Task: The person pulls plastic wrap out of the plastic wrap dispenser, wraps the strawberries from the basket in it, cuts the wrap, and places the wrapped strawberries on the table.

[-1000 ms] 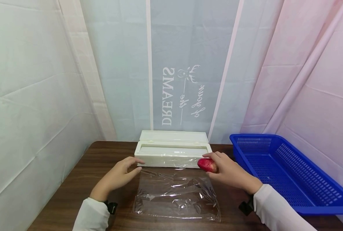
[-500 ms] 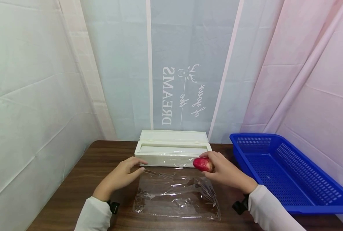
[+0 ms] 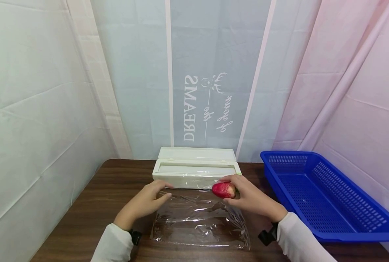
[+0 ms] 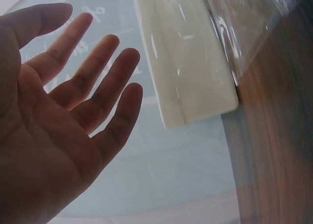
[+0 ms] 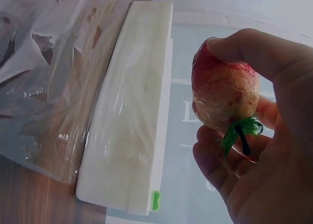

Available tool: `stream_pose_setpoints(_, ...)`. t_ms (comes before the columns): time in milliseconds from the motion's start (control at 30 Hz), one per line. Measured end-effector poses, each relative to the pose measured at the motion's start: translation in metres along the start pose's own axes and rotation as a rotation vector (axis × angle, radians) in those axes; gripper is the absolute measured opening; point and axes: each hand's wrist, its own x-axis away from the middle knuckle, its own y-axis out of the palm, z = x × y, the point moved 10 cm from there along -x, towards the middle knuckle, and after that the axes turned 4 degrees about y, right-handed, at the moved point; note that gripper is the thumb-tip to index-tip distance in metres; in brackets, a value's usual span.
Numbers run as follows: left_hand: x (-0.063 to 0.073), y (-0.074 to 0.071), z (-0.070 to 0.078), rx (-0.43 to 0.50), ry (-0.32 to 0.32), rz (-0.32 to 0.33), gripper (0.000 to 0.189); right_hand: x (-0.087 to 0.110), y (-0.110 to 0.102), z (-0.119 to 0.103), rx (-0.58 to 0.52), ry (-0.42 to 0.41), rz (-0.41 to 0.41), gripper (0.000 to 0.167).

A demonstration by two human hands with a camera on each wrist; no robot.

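My right hand (image 3: 251,194) holds a red and cream artificial strawberry (image 3: 223,190) between thumb and fingers, above the far right part of the clear plastic wrap (image 3: 197,220). The right wrist view shows its wrinkled, glossy skin, with green leaves (image 5: 249,126) and a dark stem on the side facing the palm. On the left, my left hand (image 3: 144,202) hovers with nothing in it, its fingers spread and lightly bent in the left wrist view. From the white wrap dispenser box (image 3: 184,181), lid raised, the wrap runs down its front and lies creased on the table.
A blue perforated basket (image 3: 315,203) stands on the right of the dark wooden table (image 3: 93,203). Fabric curtains (image 3: 142,72) hang behind the table and along both sides.
My right hand has carried the strawberry leftward over the wrap. My left hand has shifted slightly to the right. The dispenser box and basket stay put.
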Motion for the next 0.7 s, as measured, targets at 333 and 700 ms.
stream_pose_setpoints(333,-0.007,0.016,0.016,0.018,0.049,-0.029,0.027,-0.002,0.012,-0.010,-0.062,-0.062,-0.007,0.050)
stream_pose_setpoints(700,-0.011,0.026,0.026,-0.056,0.064,-0.046,0.034,0.002,0.029,-0.021,-0.091,-0.107,-0.036,0.055)
